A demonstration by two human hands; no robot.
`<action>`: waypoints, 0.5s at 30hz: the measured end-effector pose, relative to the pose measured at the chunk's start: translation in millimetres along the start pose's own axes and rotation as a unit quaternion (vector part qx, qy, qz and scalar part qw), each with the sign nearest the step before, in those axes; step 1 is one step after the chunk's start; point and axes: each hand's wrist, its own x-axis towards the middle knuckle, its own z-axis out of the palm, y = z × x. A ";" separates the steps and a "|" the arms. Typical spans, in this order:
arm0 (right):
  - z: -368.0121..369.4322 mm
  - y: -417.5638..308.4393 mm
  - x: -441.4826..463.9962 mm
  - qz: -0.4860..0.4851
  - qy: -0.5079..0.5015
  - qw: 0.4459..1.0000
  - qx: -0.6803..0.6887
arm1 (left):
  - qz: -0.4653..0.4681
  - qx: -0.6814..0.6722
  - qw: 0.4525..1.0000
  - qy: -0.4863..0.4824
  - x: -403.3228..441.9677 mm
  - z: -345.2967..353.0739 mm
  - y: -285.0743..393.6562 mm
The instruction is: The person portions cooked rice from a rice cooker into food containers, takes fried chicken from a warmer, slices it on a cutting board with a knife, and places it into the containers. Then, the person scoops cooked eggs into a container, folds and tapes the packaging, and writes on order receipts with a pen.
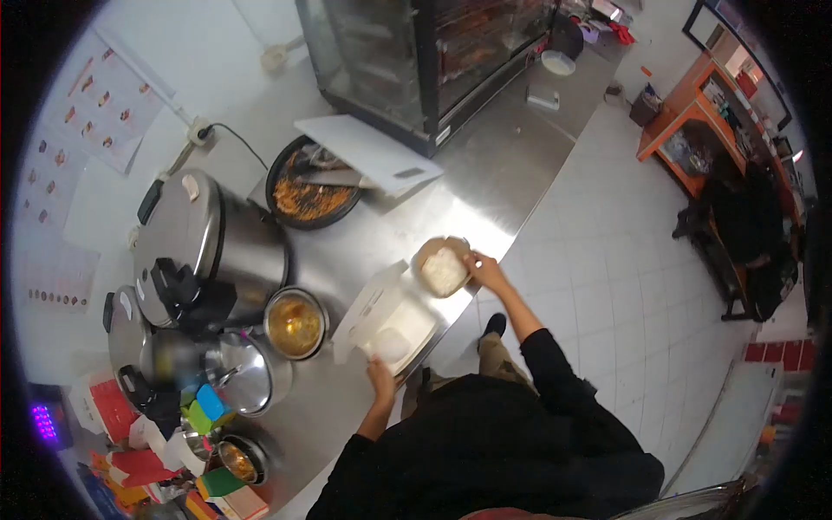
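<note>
My right hand (487, 270) pinches the right rim of a round brown paper bowl (425, 251) that holds white rice (444, 272). The bowl is by the front edge of the steel counter. To its left lies an opened white takeaway box (413, 322), its lid flap tilted toward the back. A rounded, pale white piece (392, 345) shows at the near left corner of the box; its kind is unclear. My left hand (380, 374) is closed at that corner, beside the pale piece, and what its fingers grip is hidden.
Behind the box are a steel bowl of yellowish liquid (295, 324) and large rice cookers (217, 247). A black pan of brown crumbs (312, 204) sits farther back, partly under a white board (368, 152). A glass display cabinet (433, 69) stands at the rear. Coloured cartons (208, 407) crowd the left.
</note>
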 end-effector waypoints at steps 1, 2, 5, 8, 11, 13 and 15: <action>1.3 12.4 11.9 -0.005 -0.031 0.999 0.015 | 0.016 -0.029 0.999 -0.008 9.6 5.7 -10.4; -2.3 21.1 19.4 -0.052 -0.041 0.998 -0.003 | 0.032 -0.059 0.998 -0.016 17.8 18.2 -12.9; -41.9 28.8 36.1 -0.056 -0.044 0.997 0.012 | 0.072 0.010 0.997 -0.029 14.0 76.7 15.9; -72.1 92.8 78.1 -0.087 -0.020 0.994 0.068 | 0.108 0.002 0.994 -0.022 28.5 158.5 38.0; -142.0 114.4 128.5 -0.011 -0.032 0.999 0.033 | 0.113 -0.013 0.993 -0.038 46.2 248.4 77.2; -186.0 115.4 169.1 0.014 -0.036 0.998 0.043 | 0.136 0.006 0.987 -0.088 58.1 298.8 103.7; -189.4 207.1 256.3 0.002 -0.013 0.999 -0.041 | 0.086 -0.066 0.987 -0.121 71.2 340.0 122.9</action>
